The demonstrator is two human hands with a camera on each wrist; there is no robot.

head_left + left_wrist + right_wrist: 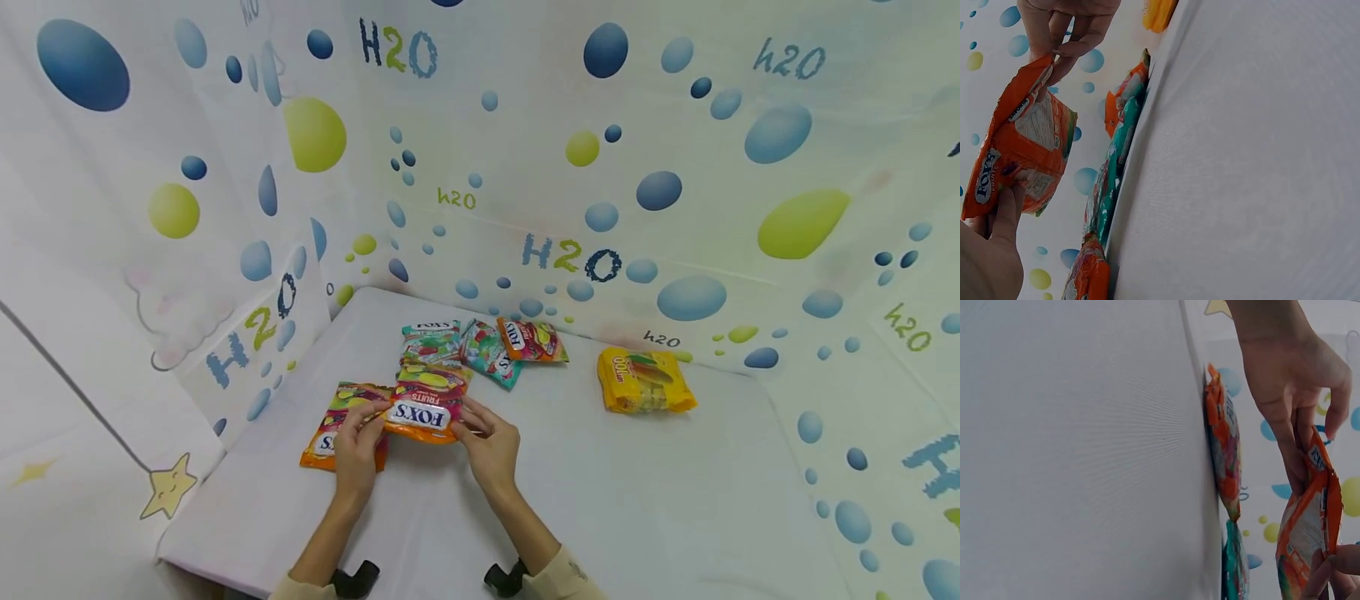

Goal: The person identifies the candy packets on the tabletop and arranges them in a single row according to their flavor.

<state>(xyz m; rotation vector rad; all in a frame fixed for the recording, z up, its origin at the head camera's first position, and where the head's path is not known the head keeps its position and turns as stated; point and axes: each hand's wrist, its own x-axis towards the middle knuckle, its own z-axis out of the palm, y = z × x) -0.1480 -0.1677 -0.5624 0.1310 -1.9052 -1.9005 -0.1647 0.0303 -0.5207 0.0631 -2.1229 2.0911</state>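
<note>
Both hands hold up an orange and red Fox's fruits candy bag [426, 400] above the table, its front facing up in the head view. My left hand [356, 446] pinches one side edge; my right hand [491, 446] pinches the opposite one. In the left wrist view the bag's orange back [1029, 153] shows, with thumb and fingers at both ends. Another orange Fox's bag [326, 442] lies flat behind the left hand, partly covered by it. Just beyond the held bag is a green Fox's bag [431, 340], its lower part hidden.
A second green bag [489, 354] lies farther right, with an orange Fox's bag [534, 340] overlapping it. To the right sits a yellow package [647, 381]. The white-covered table [600, 500] meets patterned curtains [495, 167] at the back and sides.
</note>
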